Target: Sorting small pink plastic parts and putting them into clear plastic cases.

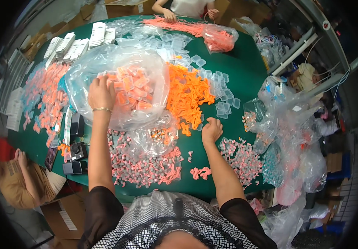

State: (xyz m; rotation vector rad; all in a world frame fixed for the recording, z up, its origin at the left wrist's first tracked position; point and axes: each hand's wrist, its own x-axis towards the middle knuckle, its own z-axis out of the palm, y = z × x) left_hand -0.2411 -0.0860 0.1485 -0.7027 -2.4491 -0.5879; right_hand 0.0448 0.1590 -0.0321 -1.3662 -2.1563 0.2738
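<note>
My left hand reaches over the rim of a large clear plastic bag. Its fingers are apart and bent down at the edge of a heap of small clear cases with coral contents; the fingertips are partly hidden. Lower and to the right, my right hand hovers at or just above the green table, its fingers loosely bent and apart, with nothing visible in them. It is nearest to a pile of bundled orange cords and scattered clear cases.
Grey-and-pink small parts and pink cord bundles lie near me, with another heap at right. White card stacks stand far left. Filled plastic bags hang at the right edge. Co-workers sit at left and far side.
</note>
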